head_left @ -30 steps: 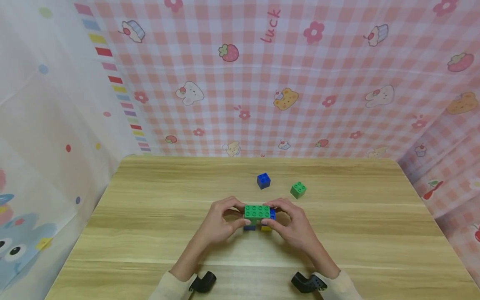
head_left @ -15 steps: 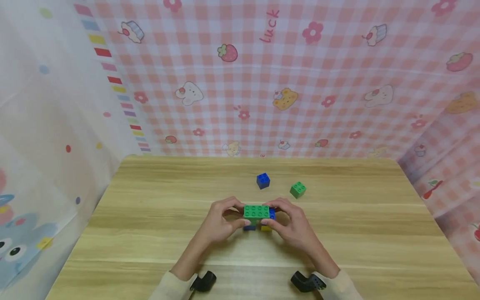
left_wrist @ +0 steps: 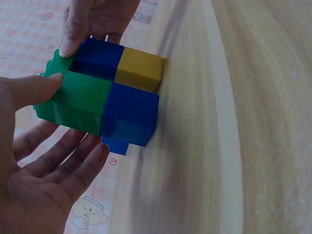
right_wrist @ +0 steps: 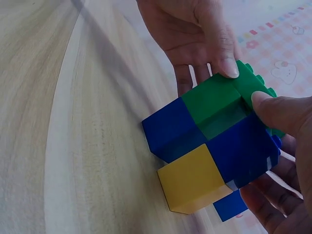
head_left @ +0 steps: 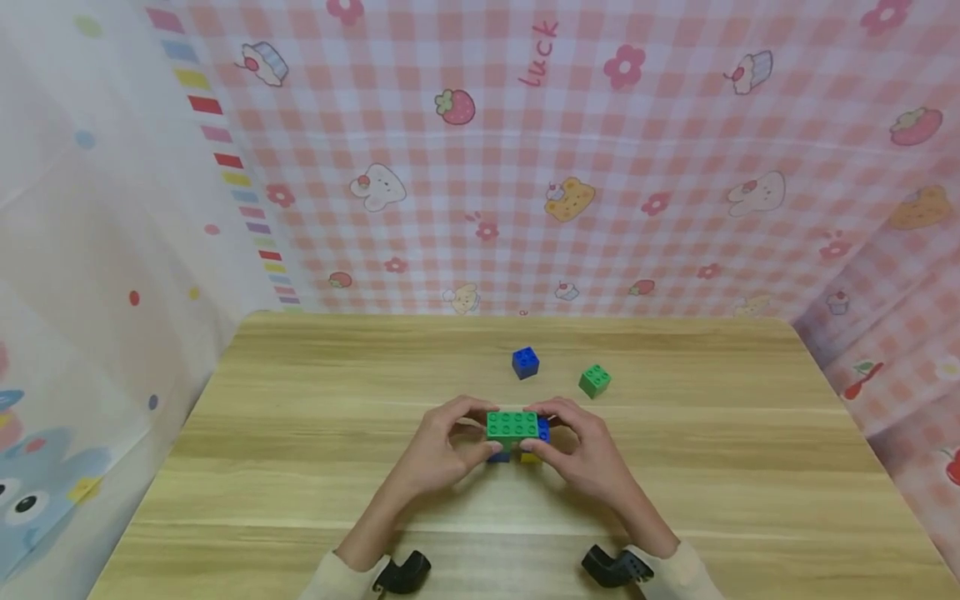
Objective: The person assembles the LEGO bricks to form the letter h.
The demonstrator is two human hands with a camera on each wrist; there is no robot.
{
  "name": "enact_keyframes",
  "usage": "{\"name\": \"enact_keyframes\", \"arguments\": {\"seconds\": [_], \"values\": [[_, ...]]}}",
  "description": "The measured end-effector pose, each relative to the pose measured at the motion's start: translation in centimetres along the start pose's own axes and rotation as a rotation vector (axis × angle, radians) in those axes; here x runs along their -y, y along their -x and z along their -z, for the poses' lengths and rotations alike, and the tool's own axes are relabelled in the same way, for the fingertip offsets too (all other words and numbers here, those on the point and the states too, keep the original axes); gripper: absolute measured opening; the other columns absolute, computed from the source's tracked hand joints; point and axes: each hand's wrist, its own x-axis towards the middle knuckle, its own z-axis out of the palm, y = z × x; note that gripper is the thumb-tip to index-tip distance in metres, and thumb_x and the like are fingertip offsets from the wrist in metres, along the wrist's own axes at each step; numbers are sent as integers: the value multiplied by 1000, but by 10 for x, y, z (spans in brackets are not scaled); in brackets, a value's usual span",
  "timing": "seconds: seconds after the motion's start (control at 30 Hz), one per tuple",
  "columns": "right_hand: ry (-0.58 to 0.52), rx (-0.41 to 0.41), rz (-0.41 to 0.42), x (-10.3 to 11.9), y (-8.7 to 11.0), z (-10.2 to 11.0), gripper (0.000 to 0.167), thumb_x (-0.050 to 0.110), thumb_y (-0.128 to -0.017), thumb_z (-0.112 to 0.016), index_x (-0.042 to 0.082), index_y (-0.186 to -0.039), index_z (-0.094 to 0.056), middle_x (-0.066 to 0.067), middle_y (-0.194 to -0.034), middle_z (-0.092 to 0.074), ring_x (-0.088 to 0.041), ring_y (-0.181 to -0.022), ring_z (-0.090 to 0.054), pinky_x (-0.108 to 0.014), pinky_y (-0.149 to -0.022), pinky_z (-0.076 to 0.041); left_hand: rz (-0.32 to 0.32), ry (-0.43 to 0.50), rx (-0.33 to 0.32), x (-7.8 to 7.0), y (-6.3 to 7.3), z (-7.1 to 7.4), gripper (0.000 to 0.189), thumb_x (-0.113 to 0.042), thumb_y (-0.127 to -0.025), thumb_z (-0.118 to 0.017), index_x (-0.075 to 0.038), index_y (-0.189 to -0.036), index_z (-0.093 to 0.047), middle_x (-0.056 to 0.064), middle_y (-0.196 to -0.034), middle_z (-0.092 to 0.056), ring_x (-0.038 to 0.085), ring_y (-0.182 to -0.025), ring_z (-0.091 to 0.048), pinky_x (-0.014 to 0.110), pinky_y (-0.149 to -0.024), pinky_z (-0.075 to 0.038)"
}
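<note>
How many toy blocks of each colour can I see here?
Green: 3 (long top block, short green block beneath it, loose green block)
Blue: 3 (upper blue block, lower blue block, loose blue block)
Yellow: 1 (bottom yellow block)
Total: 7 visible

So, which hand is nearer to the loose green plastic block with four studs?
Right: the right hand is just on the person's side of that green block; the left hand is farther off to its left, across the green, blue and yellow plastic stack.
</note>
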Motion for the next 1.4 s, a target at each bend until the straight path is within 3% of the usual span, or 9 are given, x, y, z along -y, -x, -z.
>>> {"name": "enact_keyframes", "arguments": {"seconds": [0.27, 0.53, 0.67, 0.97, 1.4], "values": [[-24, 1, 17, 0, 2, 0, 41, 22, -92, -79, 15, -130, -65, 4, -124, -68, -13, -111, -64, -37, -94, -62, -8, 39, -13, -5, 0, -4, 42, -18, -87, -83, -18, -125, -66, -2, -122, -69, 17, -114, -65, 34, -100, -60], [-28, -18, 29, 0, 0, 0, 33, 21, -93, -77, 16, -124, -69, 7, -118, -70, -10, -107, -64, -42, -94, -61, -5, 121, -53, -5, 1, -7, 34, -16, -91, -80, -16, -122, -69, 4, -122, -70, 21, -113, -67, 37, -100, -60], [-42, -12, 3, 0, 0, 0, 31, 23, -93, -77, 19, -122, -70, 8, -116, -70, -10, -105, -64, -45, -96, -60, 2, 127, -54, -4, 0, -7, 32, -17, -91, -79, -14, -121, -69, 6, -121, -70, 23, -113, -68, 36, -101, -60], [-124, 6, -23, -3, -1, 0, 28, 20, -93, -77, 21, -121, -71, 5, -115, -70, -11, -109, -66, -38, -102, -58, -8, 156, -61, -4, -1, -8, 28, -16, -90, -80, -11, -116, -71, 9, -114, -73, 23, -105, -72, 34, -98, -61], [-158, -9, -1, -10, 2, -5, 27, 17, -95, -75, 19, -122, -70, 3, -117, -69, -12, -109, -65, -38, -104, -58, -80, 133, -127, 1, 1, -15, 28, -11, -87, -81, -9, -113, -71, 10, -110, -73, 23, -100, -71, 42, -94, -62]]}}
